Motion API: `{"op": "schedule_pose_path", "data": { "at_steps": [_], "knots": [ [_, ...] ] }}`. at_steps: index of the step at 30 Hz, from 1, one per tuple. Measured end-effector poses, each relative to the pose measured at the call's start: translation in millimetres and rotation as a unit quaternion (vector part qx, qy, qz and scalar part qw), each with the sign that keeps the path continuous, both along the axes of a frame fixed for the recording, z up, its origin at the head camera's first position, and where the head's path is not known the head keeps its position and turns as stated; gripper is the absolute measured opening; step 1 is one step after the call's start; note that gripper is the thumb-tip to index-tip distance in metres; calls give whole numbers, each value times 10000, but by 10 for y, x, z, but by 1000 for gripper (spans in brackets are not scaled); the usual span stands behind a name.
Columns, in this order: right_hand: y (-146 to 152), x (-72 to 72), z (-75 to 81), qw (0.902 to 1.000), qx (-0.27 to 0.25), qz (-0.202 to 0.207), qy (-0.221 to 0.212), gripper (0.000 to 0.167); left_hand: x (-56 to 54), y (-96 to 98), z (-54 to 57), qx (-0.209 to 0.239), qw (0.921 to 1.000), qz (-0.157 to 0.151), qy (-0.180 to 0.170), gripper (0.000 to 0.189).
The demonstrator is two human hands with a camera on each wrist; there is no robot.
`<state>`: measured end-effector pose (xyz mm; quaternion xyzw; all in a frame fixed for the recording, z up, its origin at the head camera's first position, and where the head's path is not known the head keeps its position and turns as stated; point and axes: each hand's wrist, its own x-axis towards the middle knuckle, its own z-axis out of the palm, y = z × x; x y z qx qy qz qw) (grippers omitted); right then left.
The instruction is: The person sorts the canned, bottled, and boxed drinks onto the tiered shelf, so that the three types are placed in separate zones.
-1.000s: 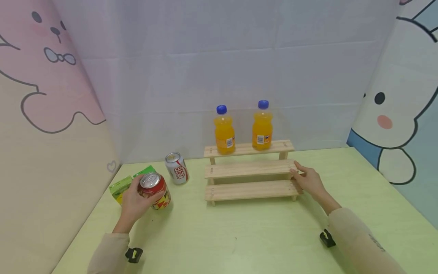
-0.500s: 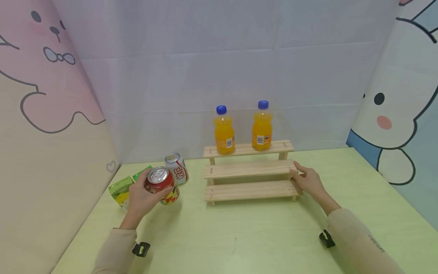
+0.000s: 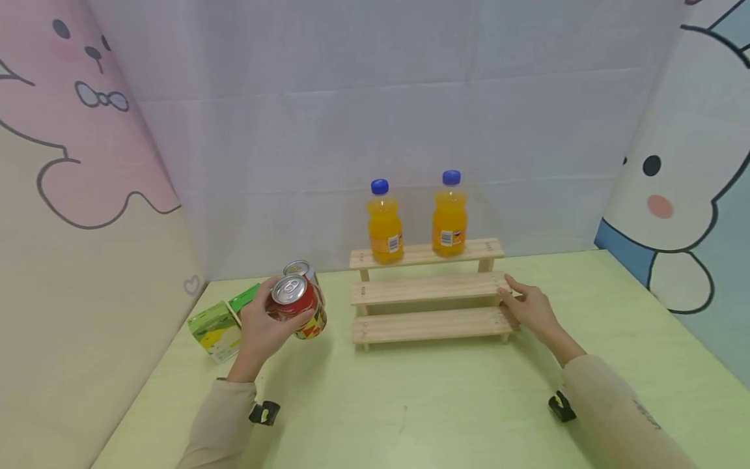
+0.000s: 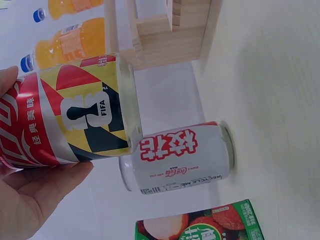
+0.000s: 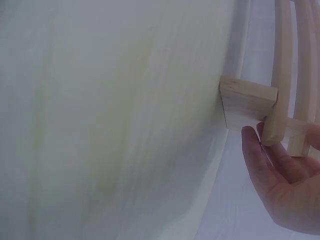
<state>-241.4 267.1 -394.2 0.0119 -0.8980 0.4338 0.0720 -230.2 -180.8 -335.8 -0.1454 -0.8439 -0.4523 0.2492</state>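
– As the red FIFA-print can shifts right, what's different from a second ago?
– It's off from beside the yellow-green juice carton, now held in front of the silver-white Coca-Cola can, partly masking it. More of the carton shows.
– Meaning?
– Mid-carry, I'd say: base clear of the table, gap to the three-tier wooden rack smaller, not set down.
– How's the can look?
– Roughly upright. Silver lid, tab in place. Red top, silver band, red/yellow/black/white blocks below, white trophy emblem. No dents on the visible side.
– Hands?
– Left hand: thumb and fingers wrapped round the can. Right hand: gripping the rack's right end, same spot as before.
– Rest of rack?
– Two orange drink bottles, blue caps, on the top tier. Unmoved.
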Motion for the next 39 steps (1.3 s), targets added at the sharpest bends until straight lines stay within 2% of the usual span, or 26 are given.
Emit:
{"op": "schedule_pose_path", "data": {
  "at_steps": [10, 17, 21, 28, 30, 34, 38, 39],
  "knots": [
    [-2, -4, 0, 10000, 55, -26, -8, 56, -88, 235, 66, 439, 9983, -373, 0, 64],
    [10, -30, -13, 10000, 38, -81, -40, 57, 76, 491, 303, 464, 9974, -530, -153, 59],
    [9, -36, -24, 10000, 27, -75, -44, 57, 81, 550, 324, 371, 9976, -546, -199, 60],
    [12, -34, -24, 10000, 29, -13, 4, 58, -194, 557, 57, 383, 9967, -721, 29, 64],
    [17, -36, -27, 10000, 18, -3, 3, 57, -209, 588, 54, 420, 9960, -783, -1, 65],
    [22, -38, -31, 10000, 3, -8, -18, 57, -124, 705, 175, 528, 9942, -932, -86, 62],
    [20, -33, -27, 10000, 6, -20, -22, 57, -9, 838, 320, 466, 9940, -994, 21, 60],
    [21, -32, -26, 10000, -6, -20, -34, 58, -7, 863, 327, 432, 9942, -986, 50, 60]
  ]
}}
